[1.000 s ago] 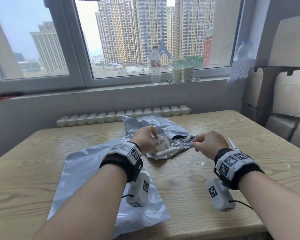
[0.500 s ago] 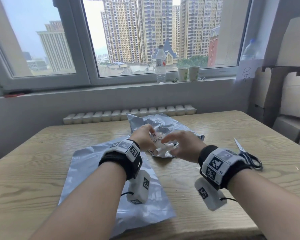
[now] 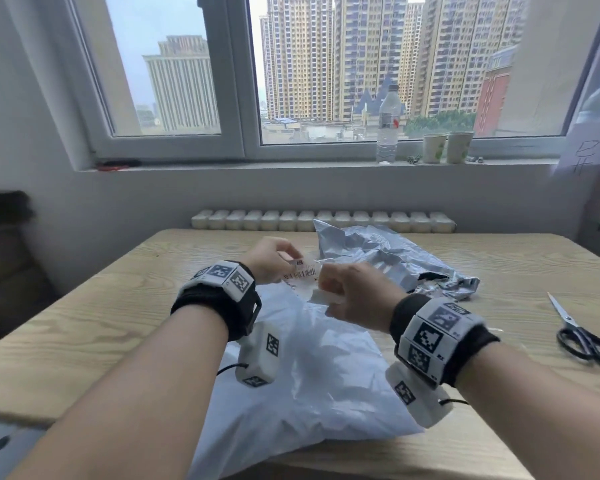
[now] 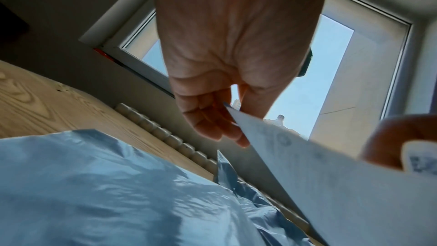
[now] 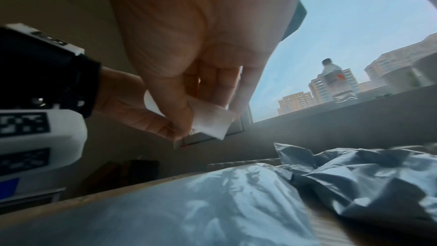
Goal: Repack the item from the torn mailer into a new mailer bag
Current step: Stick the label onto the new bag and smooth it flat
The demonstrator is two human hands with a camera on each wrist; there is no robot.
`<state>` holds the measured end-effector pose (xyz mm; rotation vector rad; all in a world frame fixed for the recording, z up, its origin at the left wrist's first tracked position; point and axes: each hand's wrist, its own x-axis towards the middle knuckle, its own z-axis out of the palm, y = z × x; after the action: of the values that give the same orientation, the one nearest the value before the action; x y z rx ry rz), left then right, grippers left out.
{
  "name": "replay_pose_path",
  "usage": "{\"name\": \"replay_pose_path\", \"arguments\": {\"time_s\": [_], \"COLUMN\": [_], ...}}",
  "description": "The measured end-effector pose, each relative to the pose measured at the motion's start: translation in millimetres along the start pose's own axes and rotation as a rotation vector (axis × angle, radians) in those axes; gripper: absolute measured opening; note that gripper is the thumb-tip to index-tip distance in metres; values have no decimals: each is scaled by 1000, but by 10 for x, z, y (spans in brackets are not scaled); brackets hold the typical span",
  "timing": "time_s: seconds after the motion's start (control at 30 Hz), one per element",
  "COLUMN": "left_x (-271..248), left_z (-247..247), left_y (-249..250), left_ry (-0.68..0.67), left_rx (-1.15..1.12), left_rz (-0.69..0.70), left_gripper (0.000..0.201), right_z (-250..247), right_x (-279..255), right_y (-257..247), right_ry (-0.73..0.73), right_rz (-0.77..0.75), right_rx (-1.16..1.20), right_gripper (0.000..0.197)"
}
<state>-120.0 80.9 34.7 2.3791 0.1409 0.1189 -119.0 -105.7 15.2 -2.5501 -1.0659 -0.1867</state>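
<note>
Counter (image 3: 83, 341), frame bottom. New mailer (image 3: 309, 375), flat, centre. Torn mailer (image 3: 378, 251), crumpled, upper right of centre. Scissors (image 3: 582, 334), right edge. Labelled item (image 3: 303, 271), above new mailer: I have my left hand (image 3: 270, 259) and right hand (image 3: 354, 296) each in a pinching grip on it.

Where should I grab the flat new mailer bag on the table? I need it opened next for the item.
Probably the new mailer bag is best taken at its far edge, just under the hands, coming from above. It lies flat on the table, so only an edge can be pinched up. Both the left hand and the right hand hold the labelled white item, so one must let go first.
</note>
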Motion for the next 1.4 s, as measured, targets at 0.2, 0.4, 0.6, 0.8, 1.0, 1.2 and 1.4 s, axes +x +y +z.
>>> {"name": "replay_pose_path", "arguments": {"time_s": [0.2,0.4,0.6,0.8,1.0,1.2,1.4], "left_x": [12,60,92,101,122,137,137], "left_z": [-114,-59,1,39,91,99,121], "left_y": [-293,-443,-530,-568,-629,-653,-683], "left_ry": [-15,59,21,14,-5,-14,-25], "left_rx": [-70,-74,-70,-81,-87,-80,-62], "left_rz": [-67,-106,-103,-99,-112,-118,-119], "left_gripper": [18,23,21,15,16,15,15], "right_z": [116,224,271,295,338,381,367], "right_x": [130,142,138,134,142,138,81], "right_y": [-204,-352,-370,-410,-392,-378,-381], "right_ry": [-96,-166,-210,-234,-231,-210,-215], "right_rz": [-69,-140,-120,-127,-138,-150,-163], "right_rx": [-37,-90,-66,-37,-33,-1,80], "right_gripper": [12,18,17,18,16,17,14]}}
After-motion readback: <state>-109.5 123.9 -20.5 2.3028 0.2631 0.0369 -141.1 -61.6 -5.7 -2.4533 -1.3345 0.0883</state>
